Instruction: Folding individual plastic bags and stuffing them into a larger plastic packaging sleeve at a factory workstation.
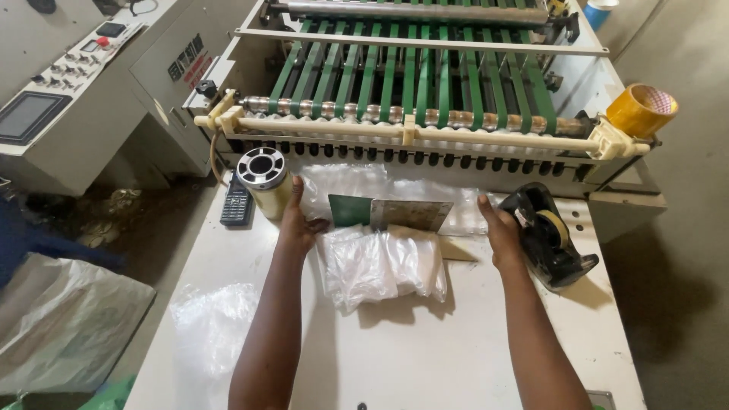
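Right at the near edge, the white table (395, 357) carries a loose sheet of clear film (213, 326) off to the left. Further in lies the folded bundle of clear plastic bags (383, 266), flat and square to the machine, tidy enough to be bracketed from both sides. The left hand (298, 220) is open, fingers spread, pressing against the stack's left end; the right hand (501, 231) is open too, palm flat at the right end, so the pile looks squared between them. Just beside the right hand sits a black tape dispenser (550, 235), within easy reach. A cream roll (264, 181) and dark handset (237, 203) stand left. Beyond, green conveyor belts (410, 72) feed toward the table, yellow tape roll (640, 110) perched at the corner.
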